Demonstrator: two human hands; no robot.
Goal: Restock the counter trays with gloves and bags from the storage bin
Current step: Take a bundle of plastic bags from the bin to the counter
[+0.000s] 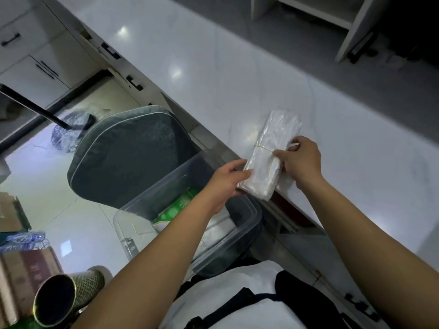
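A flat bundle of clear plastic bags (pixel 273 148) lies on the white counter (pixel 237 67), its near end jutting over the counter's front edge. A thin yellow rubber band (pixel 262 148) circles its middle. My left hand (pixel 225 181) holds the bundle's near left corner. My right hand (pixel 300 160) pinches the rubber band on the bundle's right side. Below my left arm stands the clear plastic storage bin (pixel 247 224), holding a green packet (pixel 180 207) and more clear plastic packs (pixel 221 229).
A dark green chair cushion (pixel 128 153) stands just beyond the bin. Cabinet doors with black handles (pixel 134 83) run under the counter. Boxes and a metal cylinder (pixel 57 298) sit on the floor at lower left. A white shelf unit (pixel 332 15) stands at the counter's far side.
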